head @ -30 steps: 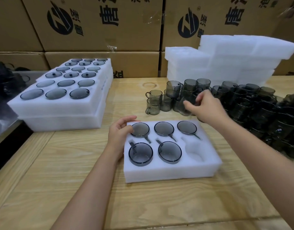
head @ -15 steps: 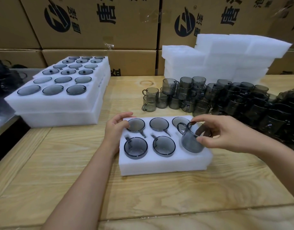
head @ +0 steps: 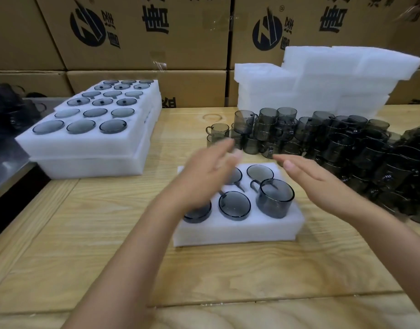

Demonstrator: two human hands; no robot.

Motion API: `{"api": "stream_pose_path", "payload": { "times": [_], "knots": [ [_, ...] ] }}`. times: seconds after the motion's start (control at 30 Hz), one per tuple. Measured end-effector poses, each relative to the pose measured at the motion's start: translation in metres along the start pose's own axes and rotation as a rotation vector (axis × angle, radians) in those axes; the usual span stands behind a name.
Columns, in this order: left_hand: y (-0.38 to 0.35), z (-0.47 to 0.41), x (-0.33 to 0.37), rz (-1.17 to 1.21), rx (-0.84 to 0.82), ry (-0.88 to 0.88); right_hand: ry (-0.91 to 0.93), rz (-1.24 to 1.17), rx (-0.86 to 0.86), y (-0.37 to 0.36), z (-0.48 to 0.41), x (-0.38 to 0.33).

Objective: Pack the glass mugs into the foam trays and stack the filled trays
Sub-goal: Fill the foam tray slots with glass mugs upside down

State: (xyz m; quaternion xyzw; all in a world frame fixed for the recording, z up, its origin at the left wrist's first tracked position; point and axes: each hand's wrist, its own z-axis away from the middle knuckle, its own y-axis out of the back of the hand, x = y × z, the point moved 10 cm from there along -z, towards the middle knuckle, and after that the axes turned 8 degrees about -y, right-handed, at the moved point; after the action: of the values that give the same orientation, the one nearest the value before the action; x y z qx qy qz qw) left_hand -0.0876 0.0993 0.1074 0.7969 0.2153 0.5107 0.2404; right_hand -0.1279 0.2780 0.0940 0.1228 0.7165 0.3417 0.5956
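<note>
A smoky glass mug (head: 275,198) stands upright, mouth up, in the near right pocket of the foam tray (head: 237,227), only partly sunk, its handle pointing toward the tray's far left. The tray lies mid-counter (head: 109,257), long side running left to right. The right hand (head: 308,176) hovers just right of and above the mug, flat, fingers spread, holding nothing. The left hand (head: 204,176), blurred, hangs open over the tray's left pockets, also empty. Loose mugs (head: 323,141) crowd the far right edge.
</note>
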Motion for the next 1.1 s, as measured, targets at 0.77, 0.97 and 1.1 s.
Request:
{"api": "stream_pose_path", "payload": {
  "times": [0.77, 0.97, 1.1],
  "knots": [
    [0.063, 0.043, -0.048, -0.023, 0.63, 0.177, -0.4, -0.281, 0.098, -0.039, -0.003, 0.076],
    [0.02, 0.075, -0.145, 0.11, 0.293, 0.653, -0.344, -0.971, -0.135, -0.066, 0.018, 0.059],
    [0.005, 0.068, -0.124, 0.547, 0.402, 0.647, -0.355, -1.086, -0.135, -0.067, 0.02, 0.059]
  ]
}}
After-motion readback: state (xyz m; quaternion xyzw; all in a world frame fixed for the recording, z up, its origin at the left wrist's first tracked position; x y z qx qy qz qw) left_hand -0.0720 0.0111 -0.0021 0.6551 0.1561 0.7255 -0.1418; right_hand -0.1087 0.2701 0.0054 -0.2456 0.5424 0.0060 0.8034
